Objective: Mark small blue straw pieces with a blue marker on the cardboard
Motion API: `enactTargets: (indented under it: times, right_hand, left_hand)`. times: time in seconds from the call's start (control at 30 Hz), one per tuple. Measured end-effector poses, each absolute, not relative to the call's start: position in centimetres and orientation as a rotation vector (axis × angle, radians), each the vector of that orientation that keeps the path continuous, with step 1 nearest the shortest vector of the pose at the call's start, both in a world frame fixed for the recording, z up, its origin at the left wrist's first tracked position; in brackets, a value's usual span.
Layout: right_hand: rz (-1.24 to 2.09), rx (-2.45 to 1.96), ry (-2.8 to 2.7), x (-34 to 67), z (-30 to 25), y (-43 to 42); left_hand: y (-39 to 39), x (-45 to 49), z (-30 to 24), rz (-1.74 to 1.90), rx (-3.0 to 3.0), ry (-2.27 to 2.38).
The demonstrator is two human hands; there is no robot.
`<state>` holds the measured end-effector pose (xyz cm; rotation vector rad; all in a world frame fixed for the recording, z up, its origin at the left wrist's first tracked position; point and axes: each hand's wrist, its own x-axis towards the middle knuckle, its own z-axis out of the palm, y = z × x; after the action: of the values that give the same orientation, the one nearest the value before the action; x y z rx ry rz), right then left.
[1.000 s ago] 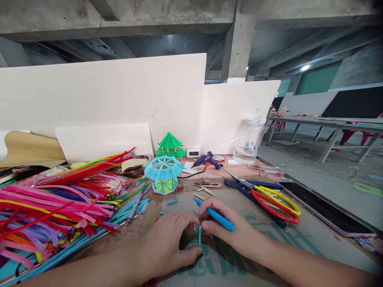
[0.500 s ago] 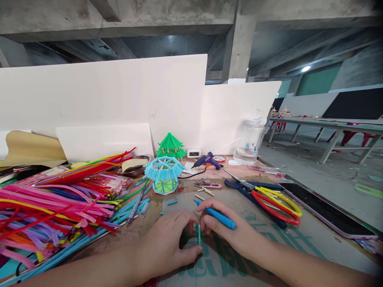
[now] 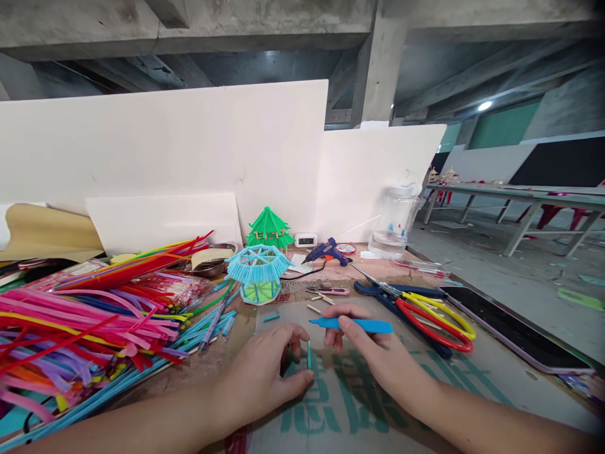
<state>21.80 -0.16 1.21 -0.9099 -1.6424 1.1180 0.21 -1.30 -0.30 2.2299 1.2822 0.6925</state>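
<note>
My left hand (image 3: 269,372) holds a short, thin blue-green stick (image 3: 309,355) nearly upright between thumb and forefinger, over the cardboard (image 3: 340,410). To its right, my right hand (image 3: 366,334) grips a blue marker pen (image 3: 363,325), lying almost level with its tip pointing left. A gap separates the pen tip from the stick. Beyond the hands, a short blue piece (image 3: 271,318) lies on the cardboard. A small pavilion model with a blue roof (image 3: 259,261) stands behind it, and a green-roofed model (image 3: 268,227) rises farther back.
Pipe cleaners (image 3: 89,315) in many colours heap up on the left. Red-and-yellow-handled scissors (image 3: 435,315) rest over dark blue pliers (image 3: 401,318) at right, beside a phone (image 3: 510,328). Behind are a glue gun (image 3: 331,250), pink snips (image 3: 331,291) and a clear jar (image 3: 394,221).
My right hand has moved right, away from my left fingers, and the marker has swung more level. My left hand has shifted slightly left with the stick.
</note>
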Motion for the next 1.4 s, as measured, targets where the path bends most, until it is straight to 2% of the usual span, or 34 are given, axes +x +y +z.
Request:
enactTargets:
  times: [0.33,1.4]
  right_hand:
    - [1.183,-0.975,-1.725,21.90,1.09,-0.19]
    - [1.019,-0.968,-1.835,21.79,1.16,-0.34]
  left_hand:
    - [-1.37,0.16,0.10,0.656,2.271,1.293]
    - [-0.93,-0.34,-0.36,0.621,2.354,1.270]
